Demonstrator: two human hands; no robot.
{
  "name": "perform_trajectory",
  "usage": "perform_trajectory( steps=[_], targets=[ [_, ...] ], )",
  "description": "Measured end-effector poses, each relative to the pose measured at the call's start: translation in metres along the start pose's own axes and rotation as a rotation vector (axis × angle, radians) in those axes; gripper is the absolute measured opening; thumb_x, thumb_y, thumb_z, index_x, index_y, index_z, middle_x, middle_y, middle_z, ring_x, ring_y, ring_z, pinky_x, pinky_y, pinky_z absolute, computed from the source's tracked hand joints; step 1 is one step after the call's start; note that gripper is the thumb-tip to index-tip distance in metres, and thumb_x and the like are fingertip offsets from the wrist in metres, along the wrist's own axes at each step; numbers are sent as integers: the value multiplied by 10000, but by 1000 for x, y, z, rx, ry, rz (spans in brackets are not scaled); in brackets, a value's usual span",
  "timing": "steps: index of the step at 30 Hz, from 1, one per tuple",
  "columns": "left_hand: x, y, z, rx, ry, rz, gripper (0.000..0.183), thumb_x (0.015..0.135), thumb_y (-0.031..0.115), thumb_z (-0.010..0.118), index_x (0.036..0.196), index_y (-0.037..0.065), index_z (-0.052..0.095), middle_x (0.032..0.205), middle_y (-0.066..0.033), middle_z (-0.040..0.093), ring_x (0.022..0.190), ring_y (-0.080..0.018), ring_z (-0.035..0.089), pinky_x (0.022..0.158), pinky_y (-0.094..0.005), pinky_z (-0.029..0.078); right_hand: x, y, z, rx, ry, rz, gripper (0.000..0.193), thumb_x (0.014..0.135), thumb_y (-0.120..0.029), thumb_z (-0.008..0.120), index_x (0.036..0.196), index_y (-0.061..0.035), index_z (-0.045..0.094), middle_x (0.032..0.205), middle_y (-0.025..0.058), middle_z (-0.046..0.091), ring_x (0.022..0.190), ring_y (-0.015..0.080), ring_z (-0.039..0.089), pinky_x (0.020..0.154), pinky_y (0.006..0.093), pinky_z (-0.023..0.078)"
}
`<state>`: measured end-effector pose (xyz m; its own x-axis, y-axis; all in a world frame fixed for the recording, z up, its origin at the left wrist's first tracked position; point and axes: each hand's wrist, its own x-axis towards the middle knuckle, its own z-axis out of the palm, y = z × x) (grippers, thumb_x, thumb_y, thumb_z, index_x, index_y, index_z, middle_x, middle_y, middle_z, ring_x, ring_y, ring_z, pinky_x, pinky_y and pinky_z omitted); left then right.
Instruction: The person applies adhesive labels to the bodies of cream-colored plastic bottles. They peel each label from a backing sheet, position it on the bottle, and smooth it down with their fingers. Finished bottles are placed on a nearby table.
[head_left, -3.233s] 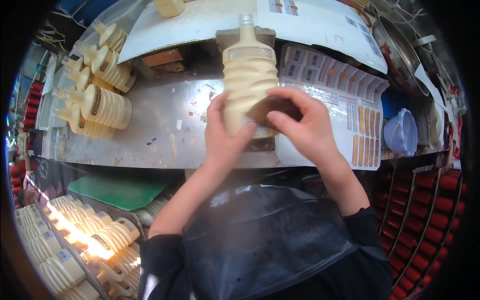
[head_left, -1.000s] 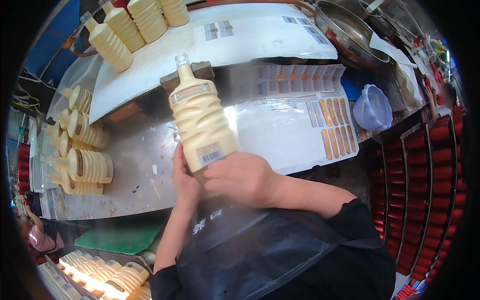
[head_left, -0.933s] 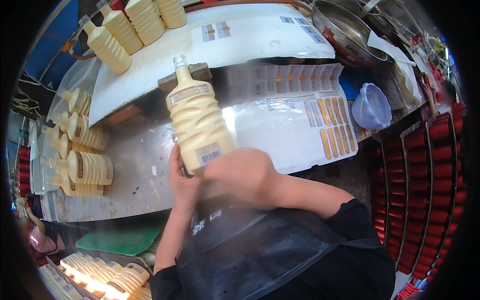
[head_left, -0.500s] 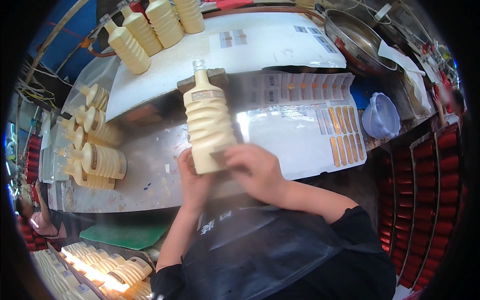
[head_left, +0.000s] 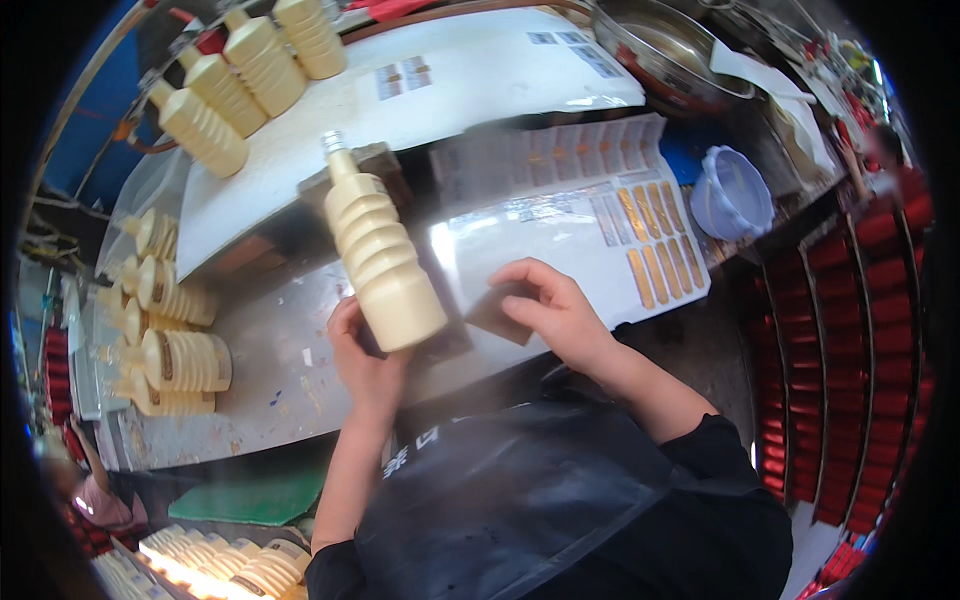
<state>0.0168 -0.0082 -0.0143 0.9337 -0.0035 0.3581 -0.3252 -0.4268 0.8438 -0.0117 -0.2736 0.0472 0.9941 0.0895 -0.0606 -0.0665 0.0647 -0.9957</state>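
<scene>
Left forearm rises from the lower edge, nearly upright; the left hand (head_left: 368, 362) sits low, cupped at the base of a cream, ribbed bottle with a clear, threaded neck (head_left: 385, 262). Its fingers are partly closed, curved against the base's left side; those behind the bottle are hidden. Right forearm slants up and leftward; the right hand (head_left: 562, 315) is apart from the bottle, to its right. Thumb and index finger pinch a thin, flat, grey-brown card (head_left: 500, 314) by its right edge; remaining fingers are hard to make out.

Bottle position: above the grey metal bench (head_left: 265, 385), left of a white sheet with gold strip labels (head_left: 540, 260). Long axis tilts: neck away from the person and leftward, base toward the person. Neck overlaps a rough, grey-brown block (head_left: 378, 178) in view; contact cannot be told.
</scene>
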Motion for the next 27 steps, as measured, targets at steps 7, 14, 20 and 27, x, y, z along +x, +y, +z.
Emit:
perform_trajectory(
  steps=[7,14,20,27],
  targets=[
    [7,26,-25,285,33,273,518,763,58,875,1235,43,662,1307,-135,576,1183,-296,582,1035,-401,464,-59,28,-76,-917,519,-146,111,901,-109,690,963,-30,737,933,139,690,724,305,688,659,390,554],
    [23,28,-20,298,25,253,728,804,398,865,1364,42,565,1435,-192,463,1327,-372,465,1125,-493,380,-111,56,-112,-1473,534,-61,457,804,3,661,1253,-76,683,1001,120,644,737,343,687,647,448,561],
    [19,21,-13,329,-38,217,1023,756,555,857,1509,53,380,1547,-229,311,1444,-420,312,1190,-532,295,-109,65,-125,-1520,426,-301,342,821,-39,723,1160,-79,721,900,82,621,676,280,657,593,382,536],
    [16,51,-14,338,119,358,794,850,529,803,1416,48,520,1457,-214,473,1383,-399,439,1167,-509,326,-89,33,-113,-762,393,39,125,902,-130,765,934,-10,774,711,33,603,672,155,652,620,310,508]
  ],
)
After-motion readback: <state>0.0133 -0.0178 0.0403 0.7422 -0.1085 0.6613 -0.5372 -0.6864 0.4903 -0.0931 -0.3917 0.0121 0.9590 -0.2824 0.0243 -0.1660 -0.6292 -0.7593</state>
